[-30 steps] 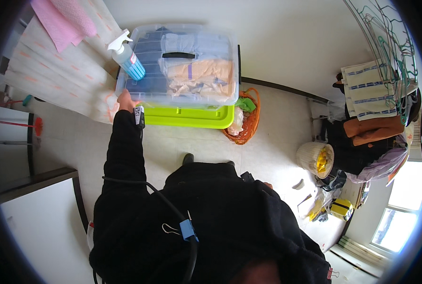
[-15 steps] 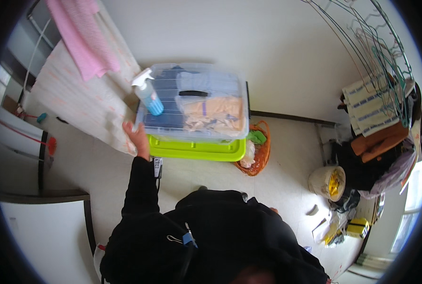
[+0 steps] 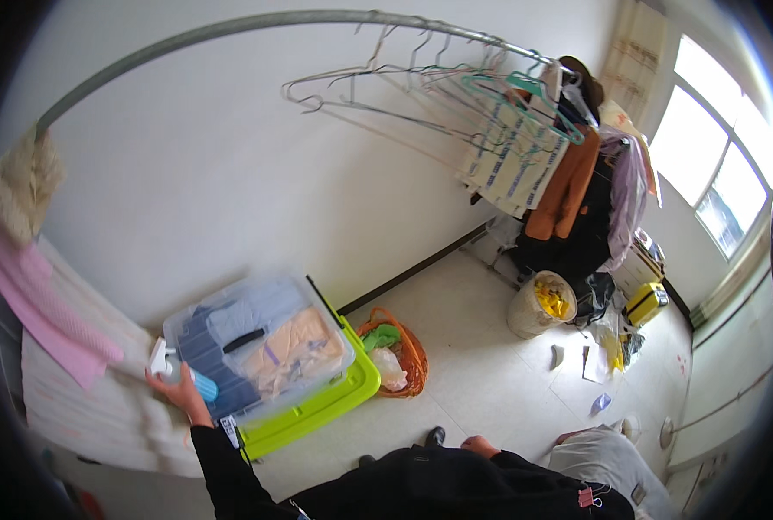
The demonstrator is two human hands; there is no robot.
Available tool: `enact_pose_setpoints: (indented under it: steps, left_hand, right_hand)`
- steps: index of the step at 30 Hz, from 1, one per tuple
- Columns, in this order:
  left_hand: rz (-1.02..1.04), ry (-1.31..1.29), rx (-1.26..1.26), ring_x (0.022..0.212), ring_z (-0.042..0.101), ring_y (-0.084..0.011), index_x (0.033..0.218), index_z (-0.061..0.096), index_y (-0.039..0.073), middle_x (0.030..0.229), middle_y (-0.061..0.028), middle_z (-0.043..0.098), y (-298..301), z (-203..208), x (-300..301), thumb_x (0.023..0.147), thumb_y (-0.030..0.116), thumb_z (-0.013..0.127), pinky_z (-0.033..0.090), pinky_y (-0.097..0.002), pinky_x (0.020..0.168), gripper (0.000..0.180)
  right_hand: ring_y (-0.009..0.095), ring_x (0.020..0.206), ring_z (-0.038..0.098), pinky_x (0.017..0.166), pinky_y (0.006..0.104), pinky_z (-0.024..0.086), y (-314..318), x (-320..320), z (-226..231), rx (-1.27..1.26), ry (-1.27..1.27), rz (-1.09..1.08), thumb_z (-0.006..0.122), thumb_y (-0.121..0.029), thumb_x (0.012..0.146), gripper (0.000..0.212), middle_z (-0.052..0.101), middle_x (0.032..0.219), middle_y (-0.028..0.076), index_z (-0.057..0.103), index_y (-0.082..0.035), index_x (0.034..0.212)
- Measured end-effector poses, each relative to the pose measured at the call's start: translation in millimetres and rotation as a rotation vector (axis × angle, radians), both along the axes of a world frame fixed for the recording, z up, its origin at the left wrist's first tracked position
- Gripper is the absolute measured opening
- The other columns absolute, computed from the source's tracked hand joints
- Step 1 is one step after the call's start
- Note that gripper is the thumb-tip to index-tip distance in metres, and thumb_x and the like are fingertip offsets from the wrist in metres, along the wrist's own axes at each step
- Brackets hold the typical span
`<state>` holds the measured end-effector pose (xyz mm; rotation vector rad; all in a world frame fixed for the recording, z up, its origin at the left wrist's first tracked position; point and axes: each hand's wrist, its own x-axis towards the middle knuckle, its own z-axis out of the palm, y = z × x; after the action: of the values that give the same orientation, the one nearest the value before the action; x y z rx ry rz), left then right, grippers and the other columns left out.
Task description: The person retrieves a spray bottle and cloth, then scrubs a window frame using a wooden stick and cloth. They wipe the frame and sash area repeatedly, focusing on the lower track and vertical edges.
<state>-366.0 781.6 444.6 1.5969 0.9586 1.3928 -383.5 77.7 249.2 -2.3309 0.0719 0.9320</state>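
From the head camera, the spray bottle (image 3: 171,368), white-headed with a blue body, lies at the left end of the clear storage box (image 3: 260,342), just beside its lower left corner and against the pale striped cloth (image 3: 100,416). The left hand (image 3: 176,390) is right at the bottle, fingers spread around its lower side and touching it, though whether the grip has closed cannot be told at this size. That arm reaches up and to the left from the lower edge in a black sleeve (image 3: 221,459), nearly straight, the wrist bent slightly toward the box. The right hand (image 3: 480,447) shows only as a small patch above the dark clothing at the bottom centre, well apart from the bottle; clenched or loose cannot be told. The clear box, filled with folded clothes, sits on a lime-green lid or tray (image 3: 317,412), with an orange basket (image 3: 404,355) just beside its right end. A curved rail (image 3: 230,26) carries hangers (image 3: 421,87) and hanging garments (image 3: 568,182) toward the window (image 3: 716,165).
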Motion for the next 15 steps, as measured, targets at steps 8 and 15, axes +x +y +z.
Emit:
enact_pose_setpoints:
  steps: [8,15]
  left_hand:
    - [-0.003,0.143,0.066,0.113,0.053,-0.0326,0.130,0.041,-0.002,0.126,-0.0205,0.051,3.2,10.8,-3.7,0.074,0.012,0.075,0.043,-0.0407,0.097,0.067]
    - [-0.336,0.035,0.344,0.123,0.044,-0.0293,0.139,0.031,0.001,0.134,-0.0189,0.042,-95.8,102.9,15.1,0.075,0.010,0.074,0.036,-0.0390,0.104,0.077]
  right_hand:
    - [0.021,0.058,0.065,0.052,0.0381,0.050,-34.8,-0.9,-83.8,-0.272,0.158,0.409,0.058,-0.016,0.077,0.016,0.067,0.068,0.009,0.070,-0.007,0.071]
    - [0.036,0.072,0.062,0.064,0.0456,0.050,7.3,11.8,-13.8,-0.128,-0.531,0.257,0.052,-0.012,0.074,0.016,0.063,0.072,0.017,0.064,-0.004,0.069]
